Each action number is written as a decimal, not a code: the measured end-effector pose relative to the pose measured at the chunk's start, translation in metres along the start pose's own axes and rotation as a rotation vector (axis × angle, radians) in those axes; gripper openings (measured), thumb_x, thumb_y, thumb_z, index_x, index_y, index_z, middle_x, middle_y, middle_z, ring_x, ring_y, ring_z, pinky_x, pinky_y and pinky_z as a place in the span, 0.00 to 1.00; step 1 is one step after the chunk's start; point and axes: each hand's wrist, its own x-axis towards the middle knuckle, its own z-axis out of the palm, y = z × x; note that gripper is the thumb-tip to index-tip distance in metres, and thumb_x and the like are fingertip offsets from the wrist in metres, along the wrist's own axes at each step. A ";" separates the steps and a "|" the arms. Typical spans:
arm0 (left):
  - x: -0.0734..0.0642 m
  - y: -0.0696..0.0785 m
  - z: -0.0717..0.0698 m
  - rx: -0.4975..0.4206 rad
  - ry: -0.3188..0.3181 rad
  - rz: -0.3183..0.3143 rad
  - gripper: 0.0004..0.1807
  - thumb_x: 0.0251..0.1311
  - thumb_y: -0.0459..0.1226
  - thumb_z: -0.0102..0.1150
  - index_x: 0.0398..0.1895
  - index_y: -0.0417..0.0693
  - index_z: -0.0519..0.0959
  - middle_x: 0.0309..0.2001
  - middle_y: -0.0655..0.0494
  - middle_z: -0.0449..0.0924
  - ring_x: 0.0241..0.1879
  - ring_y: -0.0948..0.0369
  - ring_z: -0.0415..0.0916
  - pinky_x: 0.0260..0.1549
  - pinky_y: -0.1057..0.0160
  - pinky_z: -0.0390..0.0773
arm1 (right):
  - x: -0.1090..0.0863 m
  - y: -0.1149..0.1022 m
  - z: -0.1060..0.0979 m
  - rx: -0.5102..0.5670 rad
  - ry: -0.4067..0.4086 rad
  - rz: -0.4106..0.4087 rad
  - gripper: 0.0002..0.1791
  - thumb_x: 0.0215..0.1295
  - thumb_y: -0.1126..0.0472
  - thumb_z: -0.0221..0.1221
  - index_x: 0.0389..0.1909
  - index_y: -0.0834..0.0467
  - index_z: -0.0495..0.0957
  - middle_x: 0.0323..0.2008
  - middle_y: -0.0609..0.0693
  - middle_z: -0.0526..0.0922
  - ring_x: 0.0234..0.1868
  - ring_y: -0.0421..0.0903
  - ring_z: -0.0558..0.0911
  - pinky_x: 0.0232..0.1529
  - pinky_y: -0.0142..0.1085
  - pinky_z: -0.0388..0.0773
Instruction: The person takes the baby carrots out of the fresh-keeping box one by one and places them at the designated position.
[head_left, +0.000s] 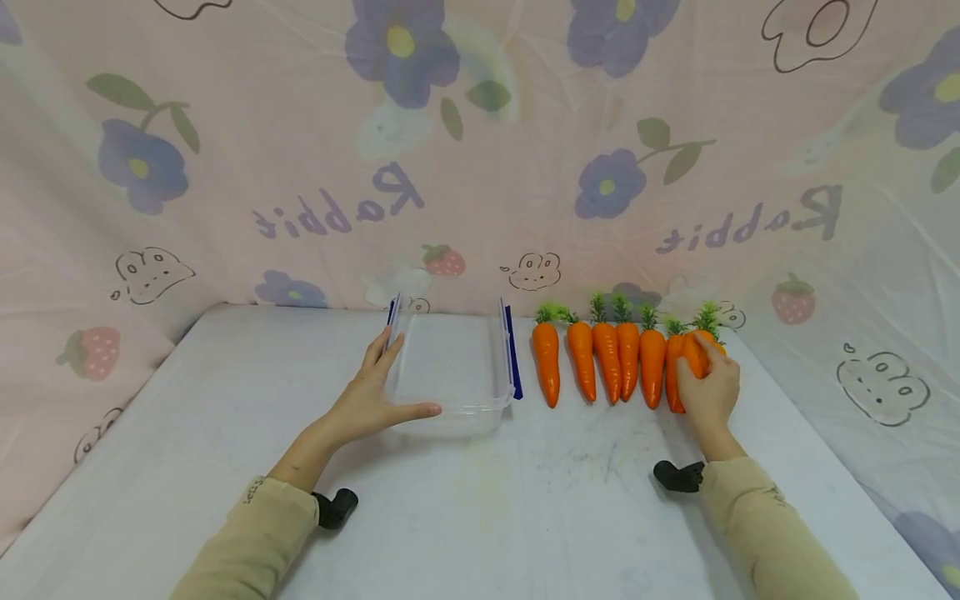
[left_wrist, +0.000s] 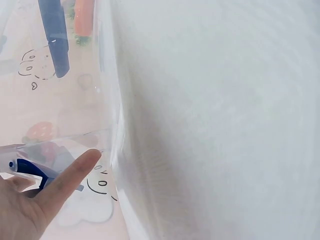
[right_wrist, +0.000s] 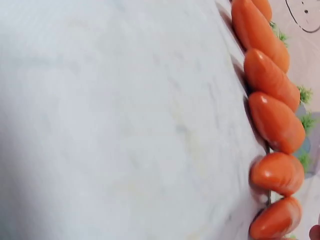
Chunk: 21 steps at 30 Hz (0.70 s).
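A clear plastic container (head_left: 450,362) with blue side clips stands on the white table, its top uncovered. My left hand (head_left: 363,400) rests against its near left corner, fingers along the left side and thumb stretched over the front edge. In the left wrist view that hand (left_wrist: 37,205) shows partly, by a blue clip (left_wrist: 30,167). A row of orange carrots (head_left: 547,362) with green tops lies right of the container. At the row's right end, my right hand (head_left: 711,387) pinches a carrot (head_left: 696,354) between thumb and fingers. Only a fingertip (right_wrist: 315,233) shows in the right wrist view.
The white table (head_left: 480,517) meets a hanging patterned cloth (head_left: 480,167) just behind the carrots and container. A black device (head_left: 337,508) sits at my left wrist and another black device (head_left: 678,477) at my right.
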 end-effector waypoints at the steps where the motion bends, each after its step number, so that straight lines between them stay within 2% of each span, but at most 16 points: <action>1: 0.000 0.000 0.000 0.001 0.000 0.000 0.67 0.41 0.61 0.71 0.78 0.54 0.39 0.77 0.52 0.27 0.74 0.40 0.37 0.64 0.32 0.56 | 0.001 0.001 -0.002 0.000 0.000 0.019 0.24 0.62 0.64 0.51 0.61 0.63 0.73 0.53 0.74 0.70 0.56 0.68 0.66 0.53 0.57 0.63; 5: 0.000 0.001 -0.001 0.009 0.001 -0.001 0.67 0.41 0.62 0.71 0.78 0.53 0.39 0.77 0.52 0.27 0.74 0.40 0.38 0.64 0.33 0.56 | 0.003 0.003 -0.011 -0.003 -0.021 0.092 0.26 0.63 0.63 0.50 0.63 0.62 0.71 0.58 0.74 0.65 0.61 0.67 0.64 0.60 0.58 0.61; 11: -0.001 0.002 0.000 0.008 -0.002 -0.010 0.67 0.41 0.62 0.71 0.78 0.54 0.39 0.77 0.52 0.27 0.74 0.40 0.37 0.64 0.32 0.56 | 0.006 0.012 -0.020 -0.052 -0.074 0.155 0.28 0.66 0.62 0.47 0.67 0.61 0.66 0.63 0.74 0.59 0.64 0.68 0.61 0.66 0.58 0.58; 21: -0.001 0.002 0.000 0.009 0.004 -0.008 0.67 0.41 0.62 0.71 0.78 0.53 0.40 0.77 0.52 0.27 0.74 0.40 0.38 0.64 0.33 0.56 | 0.009 0.030 -0.025 -0.122 -0.153 0.256 0.30 0.69 0.62 0.40 0.72 0.62 0.56 0.66 0.75 0.52 0.65 0.71 0.57 0.68 0.58 0.54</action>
